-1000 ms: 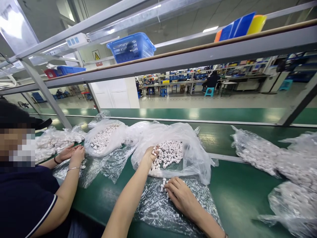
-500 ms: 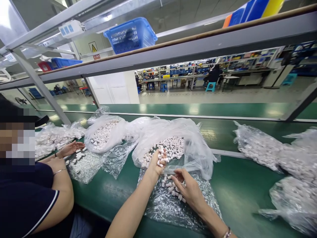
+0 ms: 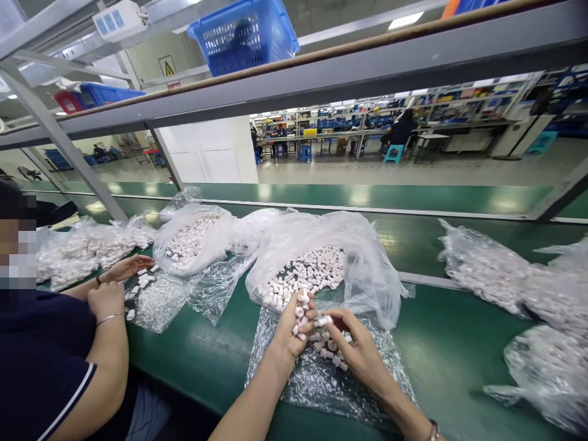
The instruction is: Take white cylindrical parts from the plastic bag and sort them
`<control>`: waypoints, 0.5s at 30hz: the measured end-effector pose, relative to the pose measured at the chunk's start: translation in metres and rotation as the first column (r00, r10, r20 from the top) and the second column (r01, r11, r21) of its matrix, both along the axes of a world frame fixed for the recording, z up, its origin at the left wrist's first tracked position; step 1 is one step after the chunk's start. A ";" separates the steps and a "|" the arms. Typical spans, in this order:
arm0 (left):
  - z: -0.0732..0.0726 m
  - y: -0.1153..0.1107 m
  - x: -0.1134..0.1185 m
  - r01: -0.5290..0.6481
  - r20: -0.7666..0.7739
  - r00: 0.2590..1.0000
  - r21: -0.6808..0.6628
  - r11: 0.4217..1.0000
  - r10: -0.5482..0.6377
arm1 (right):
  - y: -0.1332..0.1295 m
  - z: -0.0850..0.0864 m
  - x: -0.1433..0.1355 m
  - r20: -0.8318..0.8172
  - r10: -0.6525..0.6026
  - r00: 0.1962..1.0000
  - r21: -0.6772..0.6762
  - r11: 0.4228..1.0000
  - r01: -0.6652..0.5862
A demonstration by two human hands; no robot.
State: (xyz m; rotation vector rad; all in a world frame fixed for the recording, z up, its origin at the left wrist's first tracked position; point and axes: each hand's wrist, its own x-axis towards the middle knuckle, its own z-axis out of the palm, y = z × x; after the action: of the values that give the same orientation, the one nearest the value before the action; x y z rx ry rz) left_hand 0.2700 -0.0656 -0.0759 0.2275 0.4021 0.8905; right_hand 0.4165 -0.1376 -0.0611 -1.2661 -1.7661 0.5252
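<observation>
My left hand [image 3: 294, 327] is cupped around a handful of small white plastic parts [image 3: 301, 306], over a flat clear plastic sheet [image 3: 316, 383] on the green belt. My right hand [image 3: 361, 352] meets it from the right and pinches one white part [image 3: 323, 320] between thumb and fingers. Several loose white parts [image 3: 329, 355] lie on the sheet under my hands. Just behind stands an opened clear bag [image 3: 362, 269] with a heap of the same white parts [image 3: 307, 275].
A co-worker in a dark shirt sits at my left, their hands [image 3: 117, 278] over another sheet with parts. More filled bags lie at left [image 3: 82, 248], centre-left [image 3: 193, 239] and right [image 3: 496, 269]. A blue basket [image 3: 243, 33] sits on the overhead shelf.
My left hand has come out of the bag with a handful of white parts and drawn toward me. My right hand lifted off the sheet to meet it. The view tilted down.
</observation>
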 end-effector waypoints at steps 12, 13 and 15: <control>-0.009 -0.002 -0.018 0.108 0.206 0.972 0.049 0.993 -0.115 | 0.010 -0.022 0.012 0.383 0.086 0.920 -0.025 0.996 -0.083; -0.010 -0.002 -0.017 0.123 0.196 0.971 0.065 0.990 -0.134 | 0.010 -0.022 0.013 0.398 0.077 0.914 -0.013 0.997 -0.078; -0.010 -0.005 -0.016 0.144 0.167 0.973 0.100 0.985 -0.159 | 0.012 -0.021 0.014 0.412 0.056 0.909 0.002 0.998 -0.062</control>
State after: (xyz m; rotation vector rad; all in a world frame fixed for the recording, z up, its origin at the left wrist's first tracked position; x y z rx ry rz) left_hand 0.2539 -0.0708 -0.0863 0.2555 0.1804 0.7712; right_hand 0.4308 -0.1257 -0.0822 -1.3900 -2.1587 0.2876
